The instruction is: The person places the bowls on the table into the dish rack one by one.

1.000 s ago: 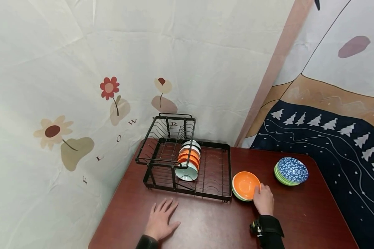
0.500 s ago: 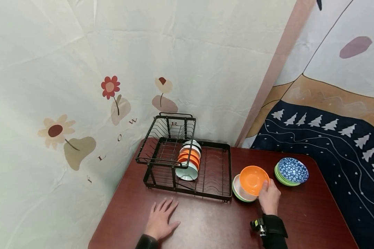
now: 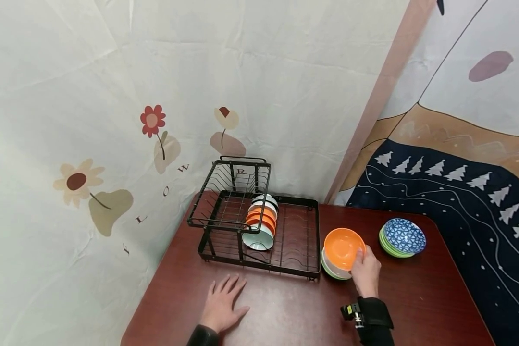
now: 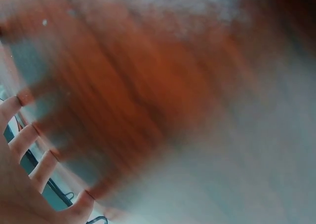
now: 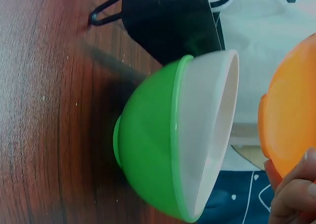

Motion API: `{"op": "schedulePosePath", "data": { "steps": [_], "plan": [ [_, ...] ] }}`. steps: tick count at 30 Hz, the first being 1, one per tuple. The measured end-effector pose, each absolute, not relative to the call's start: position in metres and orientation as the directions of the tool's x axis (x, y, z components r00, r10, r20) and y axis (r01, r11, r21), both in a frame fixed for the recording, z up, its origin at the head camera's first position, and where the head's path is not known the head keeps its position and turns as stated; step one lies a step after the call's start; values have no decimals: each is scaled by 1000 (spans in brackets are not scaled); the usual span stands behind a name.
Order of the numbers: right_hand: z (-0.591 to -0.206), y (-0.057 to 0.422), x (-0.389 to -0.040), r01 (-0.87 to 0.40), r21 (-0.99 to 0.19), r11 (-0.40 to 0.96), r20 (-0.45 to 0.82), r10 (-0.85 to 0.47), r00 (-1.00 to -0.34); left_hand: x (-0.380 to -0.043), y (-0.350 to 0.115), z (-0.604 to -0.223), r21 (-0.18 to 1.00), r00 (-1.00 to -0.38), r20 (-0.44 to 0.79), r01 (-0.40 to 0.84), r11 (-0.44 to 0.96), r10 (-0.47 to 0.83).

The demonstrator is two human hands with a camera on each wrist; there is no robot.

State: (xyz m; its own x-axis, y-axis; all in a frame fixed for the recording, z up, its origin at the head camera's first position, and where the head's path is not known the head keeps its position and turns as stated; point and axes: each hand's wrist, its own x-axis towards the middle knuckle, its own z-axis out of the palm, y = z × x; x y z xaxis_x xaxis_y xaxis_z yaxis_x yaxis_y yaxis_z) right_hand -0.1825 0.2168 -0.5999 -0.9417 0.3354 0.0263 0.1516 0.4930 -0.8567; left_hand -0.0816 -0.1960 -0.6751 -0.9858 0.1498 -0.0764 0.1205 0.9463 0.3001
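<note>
My right hand (image 3: 366, 272) pinches an orange bowl (image 3: 344, 248) by its right rim and holds it up over a short stack. In the right wrist view the orange bowl (image 5: 295, 113) is apart from that stack, where a white bowl (image 5: 206, 115) sits inside a green bowl (image 5: 148, 135). My left hand (image 3: 223, 305) lies palm down with fingers spread on the table, in front of the black dish rack (image 3: 259, 264). In the left wrist view the left fingers (image 4: 43, 170) are straight against the tabletop.
In the rack's lower tier a row of white, orange and pale green bowls (image 3: 259, 239) stands on edge under the upper basket (image 3: 225, 223). A blue-patterned bowl (image 3: 404, 235) tops a green stack at the right. Printed cloth (image 3: 294, 120) hangs behind the table (image 3: 424, 298).
My right hand has lifted the orange bowl off the stack, first up and to the right, then slightly back left. The left hand has stayed in place.
</note>
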Motion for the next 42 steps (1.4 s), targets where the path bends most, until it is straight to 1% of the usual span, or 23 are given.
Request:
{"op": "schedulePosePath", "data": {
  "steps": [3, 5, 8, 10, 12, 14, 16, 20, 23, 24, 26, 30, 33, 37, 40, 42],
  "plan": [
    [-599, 210, -184, 131, -844, 521, 55, 327, -943, -82, -194, -672, 291, -988, -50, 125, 949, 145],
    [-598, 205, -184, 121, -835, 537, 71, 322, -944, -83, -191, -670, 282, -988, -10, 144, 949, 153],
    [-596, 196, -183, 99, -827, 554, 89, 302, -949, -88, -180, -663, 273, -980, 65, 201, 941, 191],
    [-595, 189, -183, 82, -827, 556, 94, 281, -955, -93, -168, -655, 292, -970, 108, 242, 925, 220],
    [-596, 181, -184, 44, -830, 555, 122, 258, -958, -100, -155, -643, 348, -960, 134, 278, 895, 247],
    [-603, 175, -187, -13, -823, 568, 177, 235, -956, -108, -140, -629, 414, -953, 149, 303, 858, 265],
    [-624, 172, -196, -80, -810, 581, 248, 215, -945, -116, -126, -616, 478, -947, 158, 322, 817, 280],
    [-666, 168, -214, -158, -774, 613, 324, 169, -931, -131, -103, -598, 564, -939, 171, 341, 752, 298],
    [-679, 158, -218, -177, -779, 602, 329, 152, -932, -141, -89, -591, 650, -943, 170, 326, 687, 286],
    [-683, 155, -219, -201, -777, 596, 343, 135, -930, -144, -85, -590, 676, -945, 171, 318, 664, 279],
    [-686, 148, -219, -215, -787, 579, 338, 112, -934, -149, -77, -589, 728, -957, 151, 278, 626, 249],
    [-689, 136, -220, -199, -790, 579, 293, 72, -954, -153, -66, -587, 811, -981, 80, 168, 560, 177],
    [-692, 132, -221, -180, -783, 595, 281, 81, -956, -153, -60, -587, 862, -990, 49, 108, 496, 131],
    [-692, 131, -219, -201, -769, 607, 316, 87, -945, -152, -54, -587, 881, -995, 61, 92, 464, 82],
    [-686, 131, -215, -245, -769, 590, 350, 69, -934, -152, -52, -586, 871, -996, 73, 92, 483, 57],
    [-665, 127, -204, -259, -781, 568, 357, 66, -932, -154, -53, -585, 848, -990, 133, 141, 510, 54]
  ]
}}
